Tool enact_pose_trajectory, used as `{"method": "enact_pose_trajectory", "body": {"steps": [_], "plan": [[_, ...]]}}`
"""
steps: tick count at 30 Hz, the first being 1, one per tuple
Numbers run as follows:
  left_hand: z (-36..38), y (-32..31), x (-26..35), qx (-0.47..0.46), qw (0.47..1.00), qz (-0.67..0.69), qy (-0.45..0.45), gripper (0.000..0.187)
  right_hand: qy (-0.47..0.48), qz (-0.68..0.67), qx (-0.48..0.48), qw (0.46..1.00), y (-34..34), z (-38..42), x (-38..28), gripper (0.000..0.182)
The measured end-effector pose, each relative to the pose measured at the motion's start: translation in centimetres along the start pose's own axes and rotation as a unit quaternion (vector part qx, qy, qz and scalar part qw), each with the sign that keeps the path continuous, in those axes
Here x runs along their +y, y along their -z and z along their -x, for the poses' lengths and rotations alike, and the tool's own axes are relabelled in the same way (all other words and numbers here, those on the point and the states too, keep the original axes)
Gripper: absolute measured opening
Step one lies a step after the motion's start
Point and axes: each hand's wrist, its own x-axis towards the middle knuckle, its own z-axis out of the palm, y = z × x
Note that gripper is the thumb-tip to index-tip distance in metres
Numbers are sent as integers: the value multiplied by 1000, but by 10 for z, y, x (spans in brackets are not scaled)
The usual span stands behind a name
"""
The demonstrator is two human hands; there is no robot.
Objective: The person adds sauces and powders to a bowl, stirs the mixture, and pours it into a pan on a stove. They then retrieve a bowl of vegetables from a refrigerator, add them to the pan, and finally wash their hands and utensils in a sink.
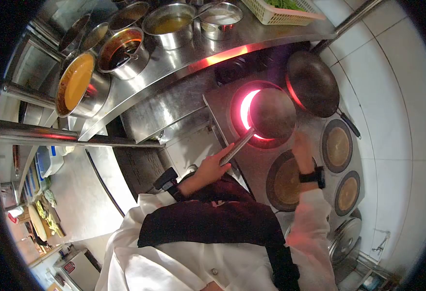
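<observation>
My left hand (212, 169) is closed around the handle of a small dark pan (273, 114). The pan sits partly over a glowing red burner (246, 107), which shows along its left and lower rim. Just below the pan's right edge is my right hand (302, 149), smeared by motion. Its fingers cannot be made out, nor whether they hold anything. A black band circles that wrist, above another round cooking plate (289, 183).
A black wok (313, 83) rests at the stove's back right. Two round plates (337, 145) lie near the tiled wall (390, 97). Along the raised steel shelf (174, 60) stand several sauce pots (76, 83) and a basket of greens (281, 13). A worktop (84, 194) is at left.
</observation>
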Motion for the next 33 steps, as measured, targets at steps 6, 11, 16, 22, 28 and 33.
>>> {"method": "enact_pose_trajectory", "body": {"steps": [6,11,16,22,28,33], "plan": [[-2,-5,-6,43,998,9,-54,67,-61,86,-83,991,15,4,-52,25],[2,-3,2,2,1000,15,10,67,-175,-182,-32,967,37,33,-53,29],[3,-5,-1,8,999,38,-8,68,-208,-162,-41,964,6,66,-48,30],[3,1,11,-32,998,56,24,67,-139,-157,80,974,-4,73,-47,28],[2,1,11,-19,998,63,2,67,-128,-64,75,987,5,72,-63,28],[-2,-11,-6,47,996,-9,-74,68,-173,34,-26,984,10,74,-66,29]]}}
